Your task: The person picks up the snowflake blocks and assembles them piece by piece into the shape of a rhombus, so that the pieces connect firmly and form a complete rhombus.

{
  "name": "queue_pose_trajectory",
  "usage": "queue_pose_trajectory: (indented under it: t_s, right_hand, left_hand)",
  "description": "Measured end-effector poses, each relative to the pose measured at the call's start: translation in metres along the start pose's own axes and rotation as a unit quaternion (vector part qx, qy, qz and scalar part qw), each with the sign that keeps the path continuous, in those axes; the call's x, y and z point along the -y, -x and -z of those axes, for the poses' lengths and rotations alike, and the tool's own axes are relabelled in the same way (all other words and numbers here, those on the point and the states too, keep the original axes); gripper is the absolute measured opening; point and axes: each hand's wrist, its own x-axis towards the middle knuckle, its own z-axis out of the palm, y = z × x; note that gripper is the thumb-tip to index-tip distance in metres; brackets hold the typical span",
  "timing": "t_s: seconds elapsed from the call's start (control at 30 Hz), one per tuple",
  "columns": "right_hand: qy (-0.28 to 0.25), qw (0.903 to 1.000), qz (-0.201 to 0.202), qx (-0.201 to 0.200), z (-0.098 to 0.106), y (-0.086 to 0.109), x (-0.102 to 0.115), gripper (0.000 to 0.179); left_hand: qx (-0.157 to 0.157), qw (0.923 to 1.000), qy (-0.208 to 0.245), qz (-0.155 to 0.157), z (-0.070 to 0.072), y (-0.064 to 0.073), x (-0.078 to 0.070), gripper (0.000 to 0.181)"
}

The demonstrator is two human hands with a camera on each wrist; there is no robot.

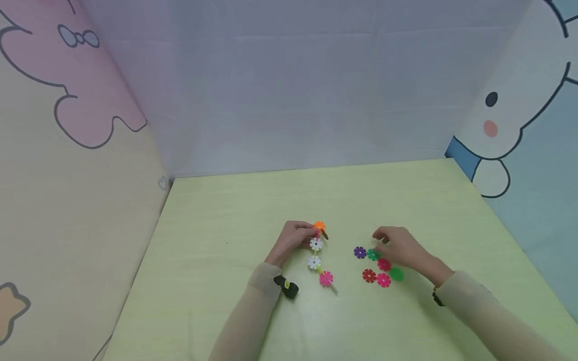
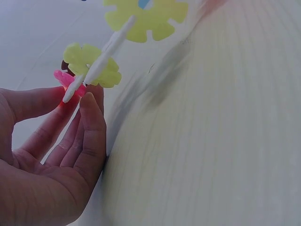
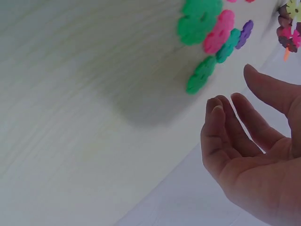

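My left hand (image 1: pixel 294 237) pinches a chain of notched plastic snowflake discs near its far end, between thumb and fingertips. The chain has an orange disc (image 1: pixel 319 225) at the top, two white-looking discs (image 1: pixel 314 262) and a pink disc (image 1: pixel 326 279) lower down. In the left wrist view, a pink disc (image 2: pixel 70 81) is at the fingertips, beside a yellow disc (image 2: pixel 94 66). My right hand (image 1: pixel 402 246) hovers over loose discs, holding nothing, its fingers loosely bent and thumb apart (image 3: pixel 256 146). Below it lie a green disc (image 3: pixel 201 75) and a purple disc (image 3: pixel 244 34).
Among the loose discs on the light table (image 1: pixel 226 210) are a red disc (image 1: pixel 369 276), a pink disc (image 1: pixel 384 280) and a green disc (image 1: pixel 397 274). A pale cloth wall (image 1: pixel 289 100) stands behind the table, with printed panels on both sides.
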Motion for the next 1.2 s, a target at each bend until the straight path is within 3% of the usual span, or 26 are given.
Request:
queue_pose_trajectory:
  t_s: [0.2, 0.63, 0.83, 1.2]
  right_hand:
    - [0.037, 0.9989, 0.007, 0.026, 0.008, 0.005, -0.018, 0.03]
    - [0.045, 0.9973, 0.036, 0.045, 0.01, 0.004, -0.025, 0.026]
    - [0.036, 0.9977, 0.012, 0.056, 0.011, 0.0, -0.027, 0.026]
    - [-0.014, 0.9993, -0.035, -0.005, 0.008, 0.003, -0.034, 0.017]
  left_hand:
    - [0.001, 1.0, 0.004, 0.007, 0.0, 0.001, -0.001, 0.015]
    - [0.0, 0.9999, 0.006, 0.009, 0.001, 0.004, -0.003, 0.015]
    - [-0.007, 0.9999, 0.002, 0.013, 0.001, 0.002, -0.002, 0.014]
    - [-0.004, 0.9999, 0.0, 0.016, 0.001, 0.001, -0.001, 0.013]
